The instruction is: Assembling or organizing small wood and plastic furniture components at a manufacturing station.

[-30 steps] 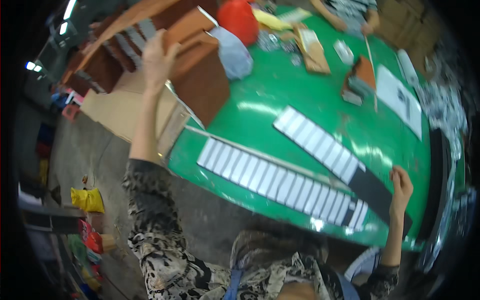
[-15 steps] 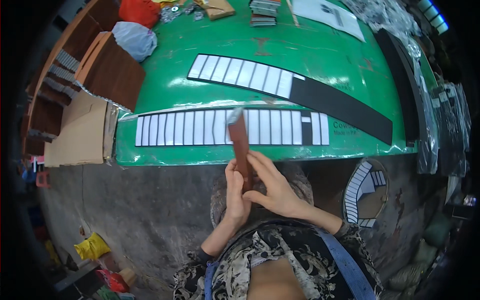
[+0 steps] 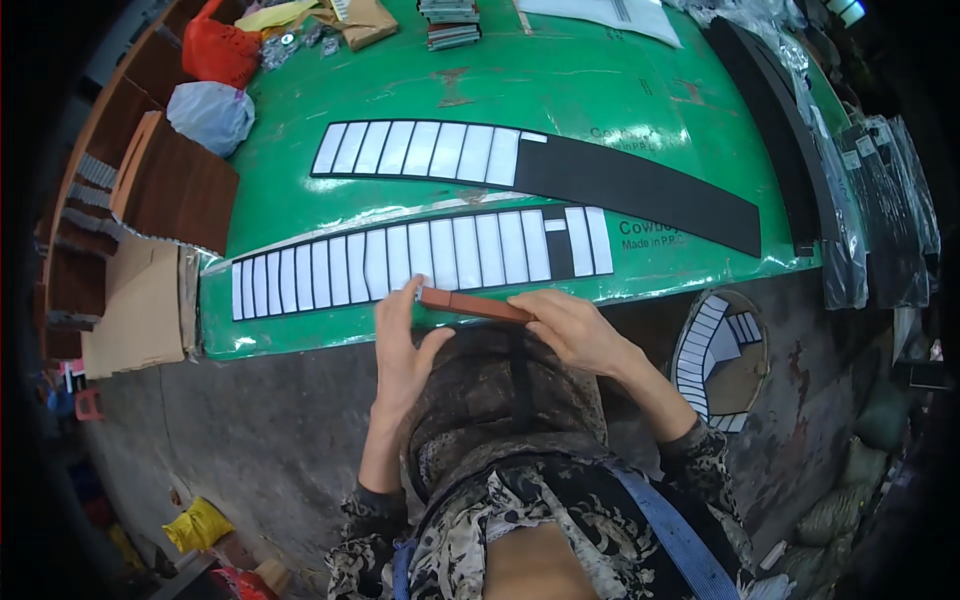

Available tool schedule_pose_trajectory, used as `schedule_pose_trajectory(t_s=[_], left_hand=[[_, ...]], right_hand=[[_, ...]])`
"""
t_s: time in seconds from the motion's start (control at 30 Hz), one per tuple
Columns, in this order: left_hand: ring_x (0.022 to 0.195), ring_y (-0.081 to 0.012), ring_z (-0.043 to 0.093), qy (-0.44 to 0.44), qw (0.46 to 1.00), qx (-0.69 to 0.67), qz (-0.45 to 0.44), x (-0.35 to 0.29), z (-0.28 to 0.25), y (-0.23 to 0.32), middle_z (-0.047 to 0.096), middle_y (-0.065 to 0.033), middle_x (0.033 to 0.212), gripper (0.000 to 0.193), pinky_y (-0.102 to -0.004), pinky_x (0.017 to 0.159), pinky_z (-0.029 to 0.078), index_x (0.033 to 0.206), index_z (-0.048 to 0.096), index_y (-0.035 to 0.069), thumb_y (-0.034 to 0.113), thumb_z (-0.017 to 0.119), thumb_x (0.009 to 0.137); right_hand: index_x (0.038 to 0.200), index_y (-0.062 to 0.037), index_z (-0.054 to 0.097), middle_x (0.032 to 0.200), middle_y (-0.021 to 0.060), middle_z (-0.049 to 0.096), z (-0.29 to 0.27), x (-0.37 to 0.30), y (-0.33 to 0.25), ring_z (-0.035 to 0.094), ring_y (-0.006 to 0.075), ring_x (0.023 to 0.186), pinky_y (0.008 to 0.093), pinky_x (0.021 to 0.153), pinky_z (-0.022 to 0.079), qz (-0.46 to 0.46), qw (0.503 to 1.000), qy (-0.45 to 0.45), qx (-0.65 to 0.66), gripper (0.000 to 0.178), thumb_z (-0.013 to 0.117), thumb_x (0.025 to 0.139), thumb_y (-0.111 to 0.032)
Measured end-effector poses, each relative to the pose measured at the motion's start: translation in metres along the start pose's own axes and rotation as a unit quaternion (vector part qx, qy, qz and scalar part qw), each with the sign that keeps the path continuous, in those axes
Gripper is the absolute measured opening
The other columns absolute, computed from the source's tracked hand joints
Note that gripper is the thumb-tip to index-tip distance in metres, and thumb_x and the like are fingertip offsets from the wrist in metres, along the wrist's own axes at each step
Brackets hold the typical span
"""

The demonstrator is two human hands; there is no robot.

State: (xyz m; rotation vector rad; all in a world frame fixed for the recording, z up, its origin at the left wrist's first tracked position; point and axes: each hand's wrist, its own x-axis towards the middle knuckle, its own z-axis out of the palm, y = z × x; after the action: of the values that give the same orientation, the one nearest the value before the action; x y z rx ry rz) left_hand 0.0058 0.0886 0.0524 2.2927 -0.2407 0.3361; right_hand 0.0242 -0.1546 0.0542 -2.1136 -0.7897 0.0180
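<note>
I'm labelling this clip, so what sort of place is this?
Likely a small workshop or factory: a green worktable holds black strips with white panels, with plastic-wrapped pieces by its right end.

Gripping one end of a slim red-brown block [image 3: 472, 305] in right hand [image 3: 577, 328], just touching the other end with left hand [image 3: 398, 345], right by the green bench's [image 3: 570, 75] near edge. Got a white-patched black strip [image 3: 403, 258] along that edge, a second strip [image 3: 540, 172] angled behind, plus long black panels [image 3: 785, 145] down the right edge.
</note>
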Motion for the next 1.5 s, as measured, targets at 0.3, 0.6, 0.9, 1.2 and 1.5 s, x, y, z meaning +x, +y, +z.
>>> schedule_pose_trajectory(t_s=[0.3,0.6,0.9,1.2,1.5], left_hand=[[0.088,-0.0278,0.057,-0.002,0.995,-0.097,-0.018,0.004,0.018,-0.014,0.064,-0.0087,0.093,0.035,-0.0364,0.076,0.045,0.096,0.062,0.003,-0.009,0.069,0.064],[0.107,-0.0318,0.055,-0.067,0.983,-0.167,-0.029,0.019,0.023,-0.024,0.062,-0.0130,0.111,0.033,-0.0383,0.090,0.043,0.103,0.057,0.002,-0.004,0.065,0.072],[0.106,-0.0304,0.054,-0.068,0.983,-0.167,-0.045,0.022,0.023,-0.023,0.059,-0.0130,0.114,0.028,-0.0366,0.090,0.042,0.101,0.058,0.001,-0.002,0.065,0.074],[0.100,-0.0263,0.053,-0.024,0.981,-0.184,-0.064,0.013,0.027,-0.025,0.056,-0.0109,0.105,0.031,-0.0342,0.084,0.043,0.101,0.062,0.002,-0.003,0.067,0.071],[0.098,-0.0267,0.052,0.011,0.979,-0.199,-0.045,0.011,0.032,-0.026,0.057,-0.0104,0.103,0.032,-0.0344,0.083,0.043,0.101,0.062,0.002,-0.002,0.069,0.071]], right_hand=[[0.102,-0.0101,0.065,0.099,0.0039,0.059,-0.048,0.030,0.037,0.056,0.0244,0.088,0.0356,0.069,0.051,0.085,0.965,0.065,-0.241,0.036,0.075,0.068,-0.015],[0.101,-0.0078,0.058,0.098,0.0061,0.054,-0.041,0.045,0.051,0.060,0.0275,0.085,0.0394,0.066,0.051,0.122,0.965,-0.017,-0.230,0.041,0.077,0.064,-0.009],[0.089,-0.0049,0.052,0.093,0.0073,0.053,-0.043,0.035,0.064,0.059,0.0262,0.076,0.0372,0.064,0.049,0.139,0.983,0.052,-0.110,0.038,0.080,0.063,-0.008],[0.074,-0.0014,0.050,0.073,0.0058,0.049,-0.038,0.021,0.062,0.051,0.0163,0.064,0.0299,0.057,0.042,0.203,0.937,0.280,-0.042,0.028,0.077,0.065,-0.003],[0.075,-0.0013,0.051,0.075,0.0070,0.054,-0.045,0.035,0.008,0.055,0.0197,0.067,0.0313,0.061,0.045,0.103,0.946,0.263,-0.157,0.023,0.070,0.064,0.004]])
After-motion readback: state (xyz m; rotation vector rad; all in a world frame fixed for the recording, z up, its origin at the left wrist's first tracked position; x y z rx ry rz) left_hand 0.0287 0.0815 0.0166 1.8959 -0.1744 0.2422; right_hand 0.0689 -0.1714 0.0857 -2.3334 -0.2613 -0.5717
